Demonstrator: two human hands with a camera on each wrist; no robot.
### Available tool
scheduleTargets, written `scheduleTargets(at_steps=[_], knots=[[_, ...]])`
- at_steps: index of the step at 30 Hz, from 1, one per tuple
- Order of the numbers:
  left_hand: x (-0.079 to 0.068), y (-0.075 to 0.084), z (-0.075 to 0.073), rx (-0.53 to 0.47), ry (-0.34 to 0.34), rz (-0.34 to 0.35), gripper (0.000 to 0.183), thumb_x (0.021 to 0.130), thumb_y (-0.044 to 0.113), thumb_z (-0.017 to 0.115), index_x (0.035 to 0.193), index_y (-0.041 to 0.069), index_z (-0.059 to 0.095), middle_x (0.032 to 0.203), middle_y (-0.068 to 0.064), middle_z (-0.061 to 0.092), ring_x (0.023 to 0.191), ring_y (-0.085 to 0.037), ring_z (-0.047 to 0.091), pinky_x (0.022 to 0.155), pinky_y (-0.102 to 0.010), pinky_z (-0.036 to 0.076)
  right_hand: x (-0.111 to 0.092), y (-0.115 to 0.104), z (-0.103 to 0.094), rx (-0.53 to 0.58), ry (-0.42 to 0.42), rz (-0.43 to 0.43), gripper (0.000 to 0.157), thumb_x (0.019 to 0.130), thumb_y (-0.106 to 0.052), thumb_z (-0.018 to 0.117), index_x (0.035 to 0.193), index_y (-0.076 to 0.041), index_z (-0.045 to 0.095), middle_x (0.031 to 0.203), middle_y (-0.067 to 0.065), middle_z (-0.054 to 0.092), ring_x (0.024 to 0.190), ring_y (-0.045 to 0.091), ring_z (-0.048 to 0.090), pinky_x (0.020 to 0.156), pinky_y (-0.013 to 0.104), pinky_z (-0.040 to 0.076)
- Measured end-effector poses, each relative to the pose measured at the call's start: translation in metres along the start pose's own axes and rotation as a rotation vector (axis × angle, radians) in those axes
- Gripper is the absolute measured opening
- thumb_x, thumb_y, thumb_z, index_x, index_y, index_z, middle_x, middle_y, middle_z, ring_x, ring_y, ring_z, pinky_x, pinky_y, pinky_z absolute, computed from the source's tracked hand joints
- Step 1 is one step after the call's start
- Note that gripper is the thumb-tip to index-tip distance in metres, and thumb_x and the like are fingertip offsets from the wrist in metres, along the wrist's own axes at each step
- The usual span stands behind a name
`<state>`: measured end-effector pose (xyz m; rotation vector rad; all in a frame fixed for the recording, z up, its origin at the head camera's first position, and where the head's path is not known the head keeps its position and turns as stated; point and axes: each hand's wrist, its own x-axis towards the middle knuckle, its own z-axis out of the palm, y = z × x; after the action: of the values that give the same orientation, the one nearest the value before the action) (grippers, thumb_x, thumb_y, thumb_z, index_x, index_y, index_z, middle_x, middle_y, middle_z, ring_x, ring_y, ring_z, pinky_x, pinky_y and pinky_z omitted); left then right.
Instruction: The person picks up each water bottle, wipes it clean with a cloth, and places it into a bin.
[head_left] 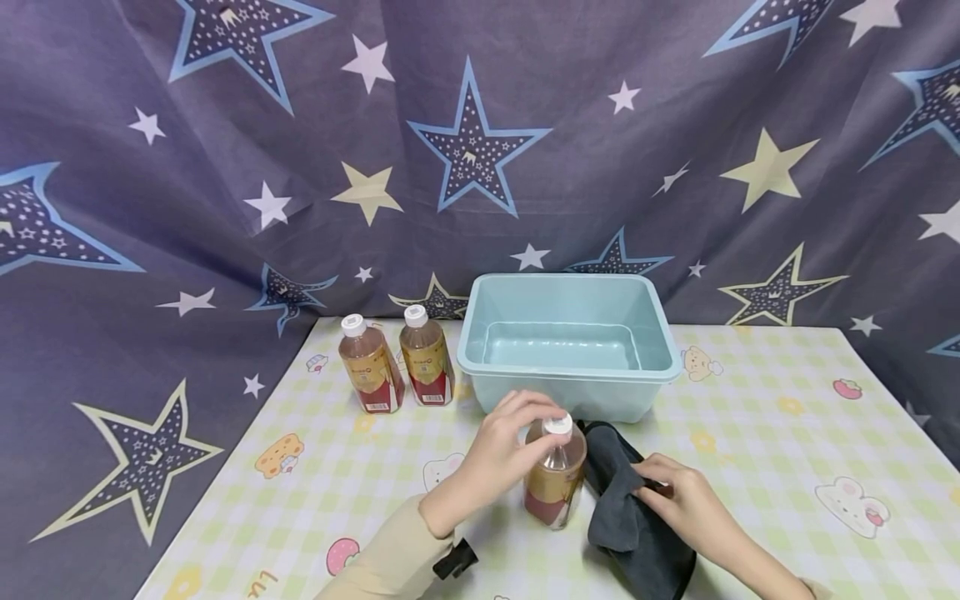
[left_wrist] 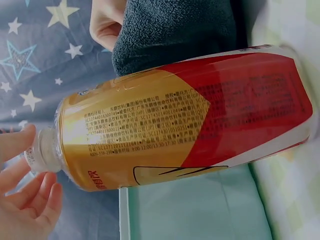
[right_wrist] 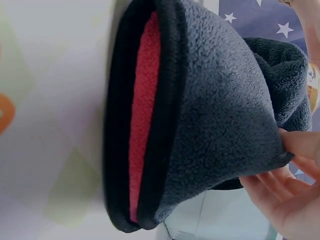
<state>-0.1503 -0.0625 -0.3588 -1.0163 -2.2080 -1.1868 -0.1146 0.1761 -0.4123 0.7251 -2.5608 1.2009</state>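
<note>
A bottle (head_left: 556,483) with a white cap and a gold and red label stands upright in front of the blue bin. My left hand (head_left: 510,446) holds it by the cap, thumb on one side and fingers on the other, as the left wrist view also shows. Right beside the bottle, a dark grey cloth (head_left: 637,525) lies bunched on the table. Between thumb and fingers, my right hand (head_left: 678,496) pinches a fold of it. Black edging and a red inner side of the cloth (right_wrist: 215,100) show in the right wrist view.
A light blue plastic bin (head_left: 562,383) stands at the back of the table. To its left are two more bottles (head_left: 371,371) of the same kind, upright. A checked, cartoon-printed cloth (head_left: 787,433) covers the table, and a dark star-patterned curtain (head_left: 585,192) hangs behind.
</note>
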Motion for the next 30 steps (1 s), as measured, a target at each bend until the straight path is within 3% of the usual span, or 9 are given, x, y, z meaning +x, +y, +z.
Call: scheduleTargets(at_steps=[10,20,30], knots=[[-0.0015,-0.0016,-0.004,-0.028,-0.091,0.018,0.023,0.077,0.013,0.067,0.099,0.006,0.065,0.104,-0.001,0.06,0.095,-0.011,0.049,0.083,-0.022,0.043,-0.0001,-0.001,-0.0008,0.013,-0.046,0.056,0.016,0.076,-0.001,0.065,0.092,-0.003,0.067,0.083,-0.003,0.06,0.072,0.003,0.054,0.052,0.02,0.045],[-0.0005,-0.0029,-0.0073,-0.011,-0.179,0.074,0.024,0.084,0.011,0.058,0.107,0.006,0.062,0.113,-0.003,0.057,0.102,-0.011,0.047,0.089,-0.022,0.04,-0.0003,-0.0009,0.0004,0.014,-0.048,0.041,0.015,0.077,-0.002,0.065,0.092,-0.003,0.067,0.083,-0.003,0.06,0.073,0.008,0.056,0.053,0.02,0.046],[-0.0004,-0.0019,-0.0077,0.054,-0.219,0.135,0.025,0.088,0.009,0.05,0.112,0.007,0.058,0.119,-0.002,0.055,0.105,-0.012,0.046,0.091,-0.024,0.038,0.0007,0.0001,0.0023,-0.015,-0.045,0.028,0.019,0.074,0.004,0.065,0.091,-0.004,0.068,0.083,-0.005,0.061,0.073,0.0,0.054,0.053,0.019,0.045]])
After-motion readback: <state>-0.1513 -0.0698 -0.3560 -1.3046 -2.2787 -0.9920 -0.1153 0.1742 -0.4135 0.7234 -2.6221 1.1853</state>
